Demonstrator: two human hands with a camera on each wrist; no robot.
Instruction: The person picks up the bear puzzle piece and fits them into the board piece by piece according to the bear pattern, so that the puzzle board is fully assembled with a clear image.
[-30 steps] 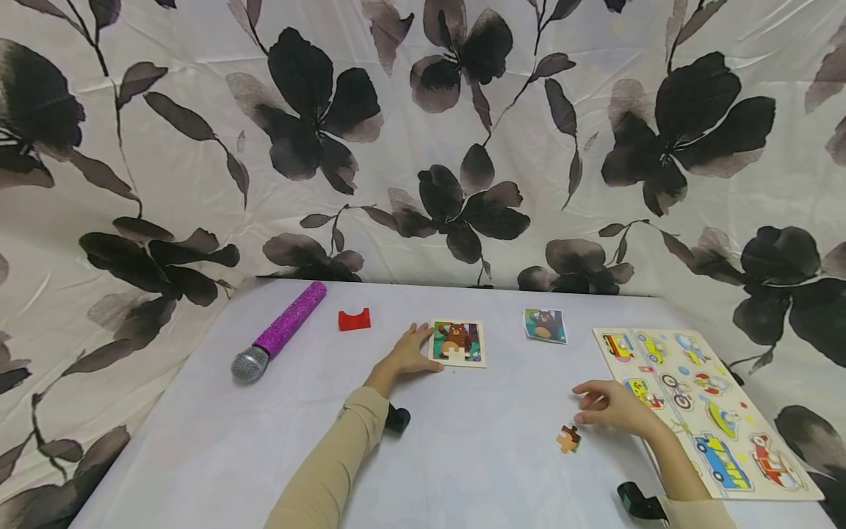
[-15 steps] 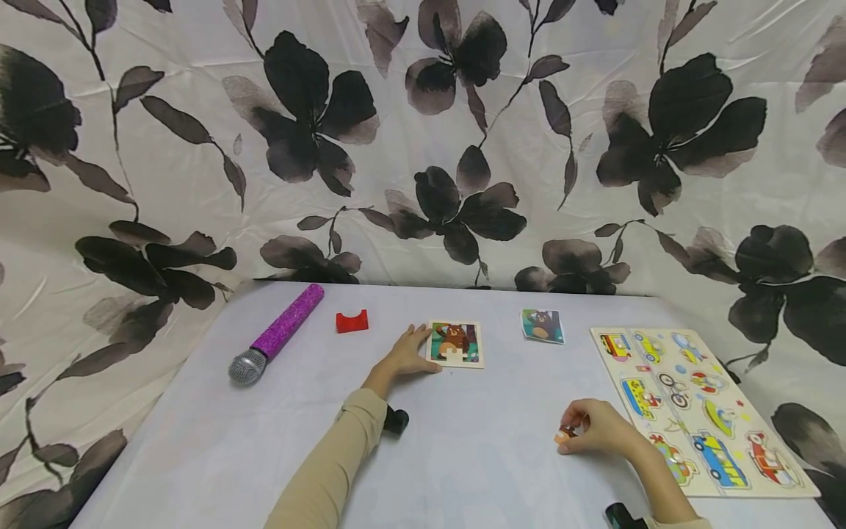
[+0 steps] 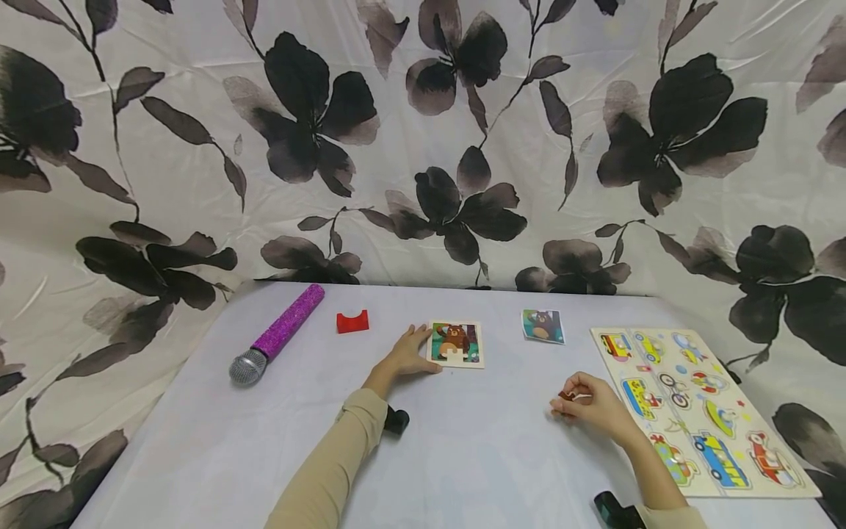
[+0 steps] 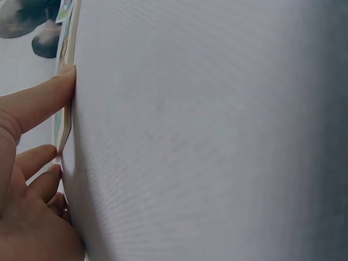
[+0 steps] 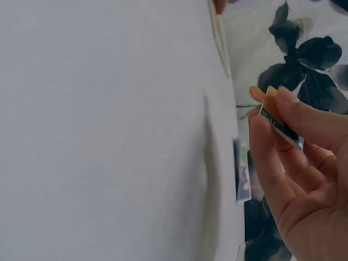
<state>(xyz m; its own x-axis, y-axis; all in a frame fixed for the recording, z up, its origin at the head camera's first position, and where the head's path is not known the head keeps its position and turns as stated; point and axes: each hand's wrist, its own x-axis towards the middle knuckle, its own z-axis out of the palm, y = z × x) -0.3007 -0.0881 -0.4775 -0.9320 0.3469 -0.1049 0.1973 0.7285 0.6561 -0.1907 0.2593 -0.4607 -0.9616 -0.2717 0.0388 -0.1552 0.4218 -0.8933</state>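
Note:
My left hand [image 3: 402,357] holds a small square jigsaw puzzle [image 3: 471,345] of a bear at its left side. The thumb [image 4: 58,86] lies along the near edge and the other fingers are at the left edge. A notch of bare wood shows at the puzzle's bottom middle. To the right, my right hand [image 3: 595,408] pinches a jigsaw piece [image 5: 276,117] between thumb and fingertips, raised over the white tabletop. The piece is orange-brown with some green, and partly covered by the fingers in the head view.
Behind, between the hands, lies a bear picture card [image 3: 543,325]. A wooden vehicle puzzle board [image 3: 717,382] lies at the right, beside the right forearm. On the left are a red block [image 3: 352,322] with a curved cutout and a glittery purple microphone [image 3: 288,321].
My right hand has come down to the jigsaw piece, taken it between thumb and fingers and lifted it slightly away from me. The left hand and bear puzzle keep their place.

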